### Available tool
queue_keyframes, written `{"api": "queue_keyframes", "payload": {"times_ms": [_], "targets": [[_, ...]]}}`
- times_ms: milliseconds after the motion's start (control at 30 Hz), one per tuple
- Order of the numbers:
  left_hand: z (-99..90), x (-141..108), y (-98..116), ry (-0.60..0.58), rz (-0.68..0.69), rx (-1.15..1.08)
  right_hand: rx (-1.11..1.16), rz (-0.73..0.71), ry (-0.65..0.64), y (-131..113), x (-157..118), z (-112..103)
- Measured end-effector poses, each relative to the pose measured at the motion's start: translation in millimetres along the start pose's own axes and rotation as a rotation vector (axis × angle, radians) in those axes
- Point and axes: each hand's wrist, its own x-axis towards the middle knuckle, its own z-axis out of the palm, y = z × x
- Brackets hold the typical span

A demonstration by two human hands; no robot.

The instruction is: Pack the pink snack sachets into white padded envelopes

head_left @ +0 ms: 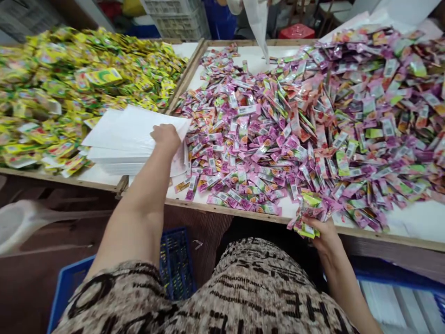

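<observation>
My left hand (166, 137) lies on the right end of a stack of white paper sheets or bags (118, 160), its fingers curled at the edge of the top one (139, 127); whether they grip it is hard to make out. Near the table's front edge, my right hand (323, 232) is closed around a bunch of pink and green packets (309, 213). Beyond and between my hands spreads a large pile of pink and purple packets (257, 134). Yellow and green packets (69, 88) are heaped behind and left of the white stack.
A wooden divider (187, 76) separates the two heaps. Blue crates stand below the table, one at left (66, 287) and one at right holding white stacks (385, 301). Across the table are a red stool (296, 31), grey crates (181, 21) and part of a person holding white material (257, 23).
</observation>
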Motion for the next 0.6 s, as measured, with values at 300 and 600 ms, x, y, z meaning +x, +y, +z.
{"api": "queue_keyframes", "payload": {"times_ms": [300, 600], "targets": [[44.1, -222, 38, -0.463, 0.358, 0.278, 0.056, -0.344, 0.058, -66, 13, -35], [165.1, -253, 60, -0.362, 0.503, 0.369, -0.993, -0.496, -0.136, -55, 48, 40]]}}
